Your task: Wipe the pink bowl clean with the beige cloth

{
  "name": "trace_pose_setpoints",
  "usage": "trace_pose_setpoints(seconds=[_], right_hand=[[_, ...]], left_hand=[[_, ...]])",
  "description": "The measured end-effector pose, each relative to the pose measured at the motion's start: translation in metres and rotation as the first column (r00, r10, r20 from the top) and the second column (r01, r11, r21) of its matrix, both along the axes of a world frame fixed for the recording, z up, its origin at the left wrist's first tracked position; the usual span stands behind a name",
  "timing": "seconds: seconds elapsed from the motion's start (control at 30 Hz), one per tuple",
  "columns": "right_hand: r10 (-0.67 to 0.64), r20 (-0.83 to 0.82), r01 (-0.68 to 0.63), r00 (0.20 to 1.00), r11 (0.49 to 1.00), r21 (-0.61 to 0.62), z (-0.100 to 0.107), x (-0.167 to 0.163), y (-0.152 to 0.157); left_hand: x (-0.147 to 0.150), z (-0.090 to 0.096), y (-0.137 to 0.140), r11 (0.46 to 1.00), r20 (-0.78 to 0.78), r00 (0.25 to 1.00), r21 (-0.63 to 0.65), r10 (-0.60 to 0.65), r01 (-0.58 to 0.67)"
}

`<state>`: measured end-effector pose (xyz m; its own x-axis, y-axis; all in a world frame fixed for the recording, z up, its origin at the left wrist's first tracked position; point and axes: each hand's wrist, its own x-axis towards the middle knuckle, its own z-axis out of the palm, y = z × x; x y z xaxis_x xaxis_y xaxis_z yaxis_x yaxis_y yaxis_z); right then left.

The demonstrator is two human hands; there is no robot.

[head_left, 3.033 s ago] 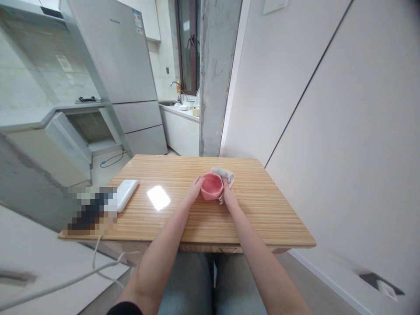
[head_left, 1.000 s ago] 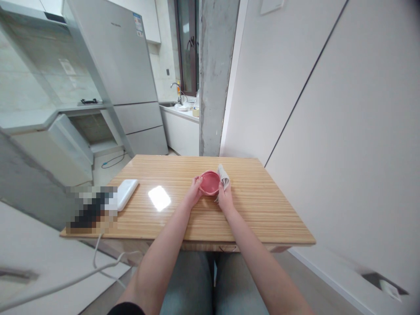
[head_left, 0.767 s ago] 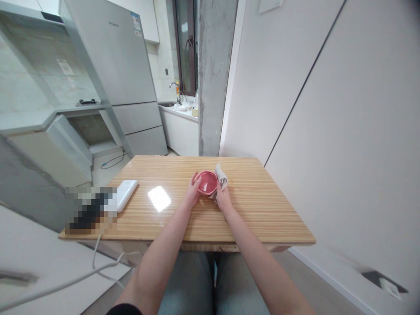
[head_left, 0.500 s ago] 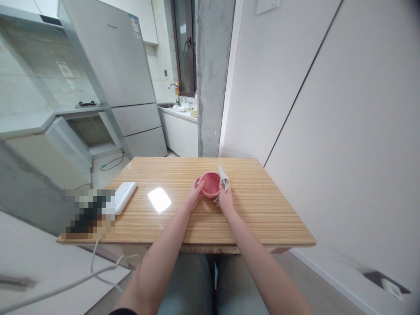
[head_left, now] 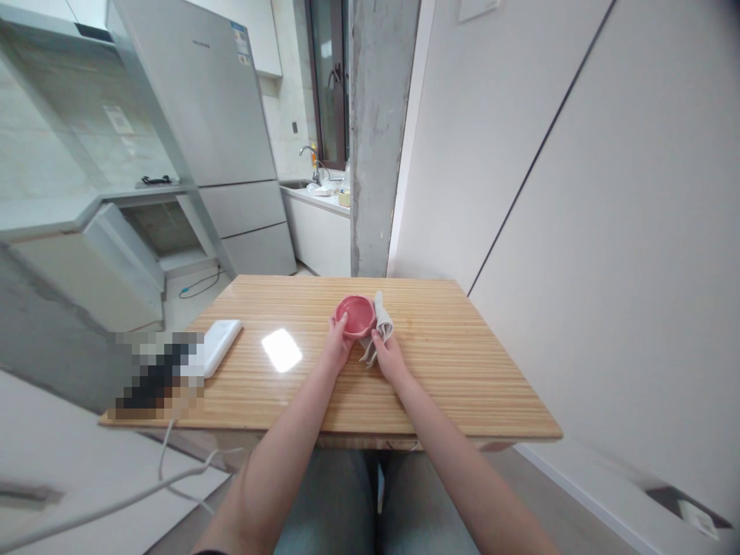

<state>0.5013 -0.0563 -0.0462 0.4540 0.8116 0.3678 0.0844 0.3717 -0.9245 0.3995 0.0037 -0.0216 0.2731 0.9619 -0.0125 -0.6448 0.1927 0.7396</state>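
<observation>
A pink bowl (head_left: 356, 314) is held over the middle of the wooden table, its inside facing up towards me. My left hand (head_left: 337, 341) grips its near left side, thumb over the rim and fingers underneath. In my right hand (head_left: 388, 353) is a light grey cloth (head_left: 382, 317), bunched against the bowl's right outer side. One end of the cloth sticks up past the rim and another hangs below the bowl. The fingers of my right hand are partly hidden by the cloth.
The wooden table (head_left: 462, 370) has a white power bank-like box (head_left: 223, 347) at its left, beside a blurred-out patch. A white cable (head_left: 167, 451) hangs off the left front edge. Beyond stand a fridge (head_left: 202, 100), a sink counter (head_left: 317, 223) and a concrete pillar (head_left: 378, 139).
The bowl has moved a little left and away from me, with my left hand on it. My right hand and the cloth have shifted left, and more cloth now hangs below the bowl.
</observation>
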Motion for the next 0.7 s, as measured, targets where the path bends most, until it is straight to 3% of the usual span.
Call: trace_pose_setpoints(seconds=[0.1, 0.2, 0.5, 0.63, 0.7], right_hand=[[-0.084, -0.059, 0.086, 0.995, 0.996, 0.035, 0.007, 0.005, 0.0], [-0.08, -0.168, 0.091, 0.983, 0.994, 0.06, 0.012, 0.01, -0.001], [0.055, -0.121, -0.045, 0.991, 0.995, 0.089, 0.0, -0.002, 0.003], [-0.051, -0.153, 0.06, 0.987, 0.997, 0.056, -0.001, 0.004, 0.004], [-0.101, -0.159, 0.111, 0.982, 0.992, 0.056, 0.0, 0.009, 0.003]], left_hand=[[0.003, -0.006, -0.004, 0.992, -0.082, 0.989, -0.042, -0.123, 0.119], [0.004, -0.009, -0.007, 0.985, -0.167, 0.971, -0.056, -0.169, 0.162], [-0.002, 0.003, -0.002, 0.98, 0.073, 0.978, 0.048, -0.198, 0.195], [0.001, -0.007, -0.005, 0.977, -0.08, 0.974, -0.04, -0.213, 0.211], [0.002, -0.01, -0.006, 0.95, -0.125, 0.942, -0.069, -0.31, 0.304]])
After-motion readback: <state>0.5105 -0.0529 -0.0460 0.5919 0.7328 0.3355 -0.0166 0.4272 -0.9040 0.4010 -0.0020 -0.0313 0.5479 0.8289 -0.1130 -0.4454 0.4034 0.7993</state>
